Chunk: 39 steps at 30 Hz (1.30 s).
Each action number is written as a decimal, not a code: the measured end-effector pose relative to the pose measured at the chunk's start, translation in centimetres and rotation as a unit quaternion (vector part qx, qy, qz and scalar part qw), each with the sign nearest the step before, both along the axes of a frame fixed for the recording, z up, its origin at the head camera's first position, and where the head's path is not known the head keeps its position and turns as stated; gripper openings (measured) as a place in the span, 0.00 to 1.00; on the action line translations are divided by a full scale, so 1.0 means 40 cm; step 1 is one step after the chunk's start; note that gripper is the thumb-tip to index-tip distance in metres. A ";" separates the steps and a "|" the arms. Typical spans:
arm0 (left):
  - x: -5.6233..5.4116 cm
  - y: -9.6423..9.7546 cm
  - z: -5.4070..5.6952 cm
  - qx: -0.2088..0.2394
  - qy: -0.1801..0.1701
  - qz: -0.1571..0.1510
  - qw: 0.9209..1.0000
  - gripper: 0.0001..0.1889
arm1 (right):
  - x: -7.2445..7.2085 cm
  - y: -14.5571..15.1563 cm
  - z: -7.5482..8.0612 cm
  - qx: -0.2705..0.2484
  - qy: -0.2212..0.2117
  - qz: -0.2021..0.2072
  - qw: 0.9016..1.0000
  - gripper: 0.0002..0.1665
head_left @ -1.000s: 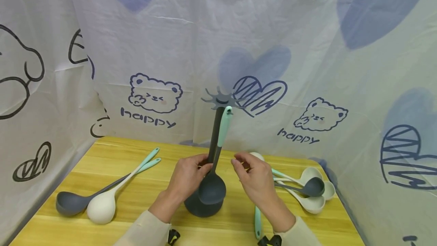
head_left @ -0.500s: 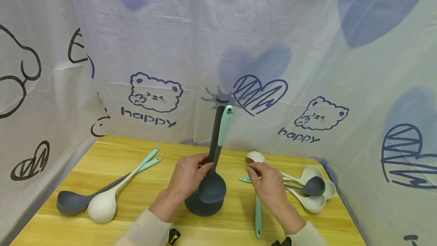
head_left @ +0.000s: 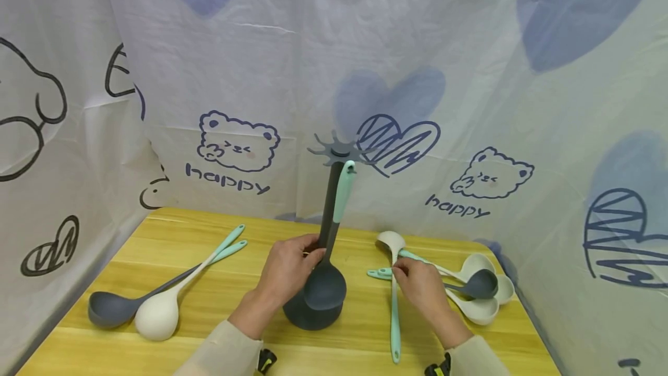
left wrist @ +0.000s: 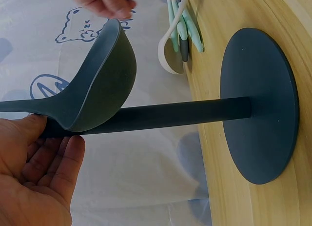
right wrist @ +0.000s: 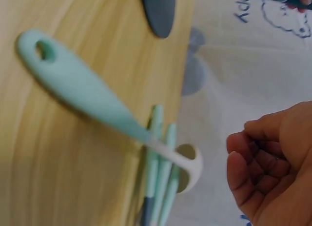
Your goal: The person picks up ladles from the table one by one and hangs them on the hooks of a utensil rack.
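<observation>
My left hand (head_left: 289,266) grips the post of a dark utensil stand (left wrist: 175,114), thumb close to the neck of a dark ladle (head_left: 325,289). That ladle hangs from the stand's spiked top by its mint handle, bowl down. To the right, my right hand (head_left: 420,283) is over the handles of several utensils, fingers loosely curled around nothing in the right wrist view. Beside it, a white ladle (right wrist: 195,170) with a mint handle lies across other mint handles, its bowl toward the back edge. A smaller dark ladle (head_left: 480,284) rests among white ones (head_left: 481,312).
On the left of the wooden table (head_left: 209,329), another dark ladle (head_left: 106,309) and a white ladle (head_left: 156,319) lie with handles crossing. The stand's round base (left wrist: 261,148) sits on the wood. A printed cloth (head_left: 313,62) hangs behind and at the sides.
My right hand has moved away from the stand, rightward and down over the utensil handles, uncovering the white ladle. My left hand stays on the post, and the hanging ladle has not moved.
</observation>
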<state>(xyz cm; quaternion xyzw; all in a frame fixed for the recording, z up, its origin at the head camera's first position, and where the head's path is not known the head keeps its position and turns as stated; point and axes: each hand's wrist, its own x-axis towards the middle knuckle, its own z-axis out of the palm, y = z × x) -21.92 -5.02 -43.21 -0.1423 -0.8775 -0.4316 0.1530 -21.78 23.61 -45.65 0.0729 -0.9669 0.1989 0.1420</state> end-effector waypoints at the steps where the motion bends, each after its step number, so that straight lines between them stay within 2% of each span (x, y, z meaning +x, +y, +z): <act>1: 0.000 0.000 0.000 0.000 0.000 0.000 1.000 0.09 | -0.002 0.005 -0.007 0.005 -0.014 -0.001 1.000 0.03; 6: -0.002 0.000 -0.001 0.000 0.004 -0.002 1.000 0.09 | -0.008 0.023 -0.050 0.065 -0.049 0.015 0.997 0.04; 11: -0.003 -0.001 -0.003 0.002 0.005 -0.003 1.000 0.09 | -0.008 0.035 -0.090 0.155 -0.028 0.058 0.986 0.12; 16: -0.002 -0.001 -0.002 0.002 0.004 -0.004 1.000 0.09 | 0.008 0.039 -0.110 0.204 -0.020 0.085 0.975 0.10; 21: -0.002 -0.002 -0.002 0.001 0.004 -0.003 1.000 0.09 | 0.018 0.042 -0.121 0.220 -0.014 0.106 0.970 0.08; 27: -0.002 -0.002 0.000 0.001 0.001 -0.003 1.000 0.08 | 0.012 0.051 -0.140 0.230 -0.022 0.124 0.965 0.08; 33: -0.002 -0.003 0.001 0.001 0.001 -0.004 1.000 0.08 | 0.008 0.051 -0.143 0.210 -0.025 0.122 0.970 0.10; 39: -0.002 -0.002 0.002 -0.005 0.004 -0.002 1.000 0.09 | -0.002 0.047 -0.133 0.182 -0.029 0.099 0.978 0.03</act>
